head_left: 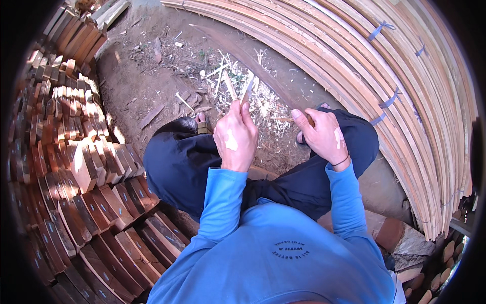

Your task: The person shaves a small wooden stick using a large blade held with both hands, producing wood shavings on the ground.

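My left hand (pixel 236 136) is closed round a pale, split wooden stick (pixel 229 85) that points up and away. Beside it, a narrow greyish pointed piece (pixel 247 91) rises from the same fist; whether it is metal or wood I cannot tell. My right hand (pixel 324 134), above my right knee, has its fingers curled round the near end of a long, brown, gently curved machete-like piece (pixel 253 66). It slants away to the far left and tapers to a point. The grip itself is mostly hidden by my fingers.
Pale shavings (pixel 266 101) litter the dirt floor (pixel 121 71) between my feet. Long bundled wooden strips (pixel 354 61), tied with blue bands (pixel 390 99), curve along the right. Stacked wooden blocks (pixel 86 218) fill the left. My bent knees flank the hands.
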`<move>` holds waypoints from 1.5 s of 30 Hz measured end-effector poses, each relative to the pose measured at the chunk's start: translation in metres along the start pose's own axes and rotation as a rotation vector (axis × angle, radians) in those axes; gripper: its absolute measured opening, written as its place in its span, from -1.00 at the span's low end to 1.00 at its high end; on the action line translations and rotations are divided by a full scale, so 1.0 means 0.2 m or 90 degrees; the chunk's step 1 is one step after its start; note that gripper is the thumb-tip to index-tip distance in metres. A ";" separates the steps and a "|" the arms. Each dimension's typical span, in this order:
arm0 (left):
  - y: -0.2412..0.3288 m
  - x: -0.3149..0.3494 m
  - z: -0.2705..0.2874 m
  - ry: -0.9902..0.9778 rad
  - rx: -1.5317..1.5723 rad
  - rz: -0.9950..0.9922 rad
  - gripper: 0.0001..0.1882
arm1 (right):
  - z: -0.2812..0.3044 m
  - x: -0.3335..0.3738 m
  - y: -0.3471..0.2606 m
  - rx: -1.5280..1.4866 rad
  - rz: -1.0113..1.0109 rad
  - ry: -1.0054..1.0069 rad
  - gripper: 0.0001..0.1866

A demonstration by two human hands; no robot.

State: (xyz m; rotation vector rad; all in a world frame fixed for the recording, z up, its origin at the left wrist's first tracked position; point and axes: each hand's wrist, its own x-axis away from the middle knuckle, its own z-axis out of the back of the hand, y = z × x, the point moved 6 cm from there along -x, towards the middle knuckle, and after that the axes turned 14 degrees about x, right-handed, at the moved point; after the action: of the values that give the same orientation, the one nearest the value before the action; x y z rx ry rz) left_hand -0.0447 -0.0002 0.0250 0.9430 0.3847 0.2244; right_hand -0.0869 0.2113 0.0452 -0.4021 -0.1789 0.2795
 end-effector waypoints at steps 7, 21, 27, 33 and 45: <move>0.00 0.00 0.00 0.008 -0.052 0.019 -0.83 | 0.05 0.14 -0.11 0.012 0.026 -0.066 -0.37; 0.00 0.04 -0.03 -0.006 -0.012 -0.012 -0.84 | -0.07 -0.10 0.09 0.097 -0.075 -0.023 -0.28; 0.00 0.01 -0.02 -0.014 -0.016 0.009 -0.82 | 0.01 -0.09 0.09 -0.005 -0.077 -0.032 -0.30; 0.01 0.01 -0.02 0.002 -0.050 -0.023 -0.79 | 0.08 0.10 -0.09 0.015 0.006 -0.147 -0.35; 0.01 0.04 -0.02 0.020 0.052 -0.029 -0.80 | -0.06 -0.18 0.04 0.087 -0.062 -0.032 -0.22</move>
State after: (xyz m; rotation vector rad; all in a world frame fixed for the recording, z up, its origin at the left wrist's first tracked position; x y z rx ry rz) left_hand -0.0395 0.0055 0.0232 1.0108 0.4462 0.1828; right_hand -0.1205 0.2034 0.0269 -0.2505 -0.2269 0.2049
